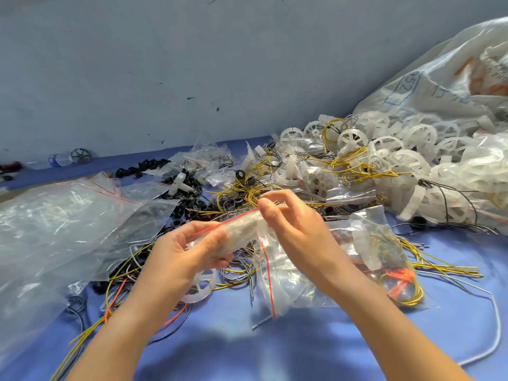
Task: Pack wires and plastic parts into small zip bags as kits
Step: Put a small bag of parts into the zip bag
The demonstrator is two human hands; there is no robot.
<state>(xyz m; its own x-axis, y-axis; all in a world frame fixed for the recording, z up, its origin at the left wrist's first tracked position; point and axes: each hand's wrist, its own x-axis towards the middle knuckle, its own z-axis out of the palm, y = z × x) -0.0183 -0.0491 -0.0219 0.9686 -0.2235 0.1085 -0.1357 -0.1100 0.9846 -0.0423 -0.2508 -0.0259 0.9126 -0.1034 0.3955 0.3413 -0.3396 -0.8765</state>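
Stretching between both hands, a small clear plastic zip bag with a red seal stripe [242, 229] is held up off the blue table cover [302, 347], its stripe slanting from lower left to upper right. It looks stuffed and whitish inside. What fills it, possibly a pale plastic part, is hard to make out through the crinkled film.

The left hand [189, 251] grips the lower end, with its fingers [181, 235] curled over the top edge and the thumb pressed on the near face. The right hand [294, 226] pinches the upper end, thumb and forefinger tips closed at the stripe and the other fingers [283, 196] arched loosely above. So the bag spans the gap between the two grips.

A white plastic spoked wheel [202, 284] lies on the cover just below the left hand. Yellow wires [350, 156] tangle behind among black plastic rings [189, 204]. A filled zip bag [379, 257] lies beside the right wrist.
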